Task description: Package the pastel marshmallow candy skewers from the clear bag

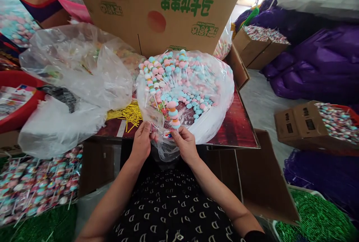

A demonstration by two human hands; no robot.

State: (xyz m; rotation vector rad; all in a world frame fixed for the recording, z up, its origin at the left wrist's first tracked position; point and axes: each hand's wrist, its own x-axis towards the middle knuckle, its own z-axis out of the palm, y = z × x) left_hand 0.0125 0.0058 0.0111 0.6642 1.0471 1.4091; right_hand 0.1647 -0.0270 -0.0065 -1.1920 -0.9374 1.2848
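My right hand (pixel 185 143) pinches the lower end of a candy skewer (pixel 173 114), which stands upright with pink, orange and blue pieces stacked on it. To its left, my left hand (pixel 143 141) has its fingers closed on a small clear wrapper (pixel 153 128) with printed marks. Just beyond both hands, a large clear plastic bag (pixel 221 96) lies open on the table. Inside it are loose blue and pink candies (pixel 198 107) and many finished skewers (pixel 157 71). Yellow twist ties (pixel 129 115) lie in a pile left of the bag.
A large cardboard box (pixel 126 14) stands behind the bag. Crumpled plastic bags (pixel 81 66) cover the table's left side. Wrapped skewers (pixel 42 182) fill the lower left. At the right are an open carton (pixel 303 126) of candies and a basket of green strands (pixel 319 216).
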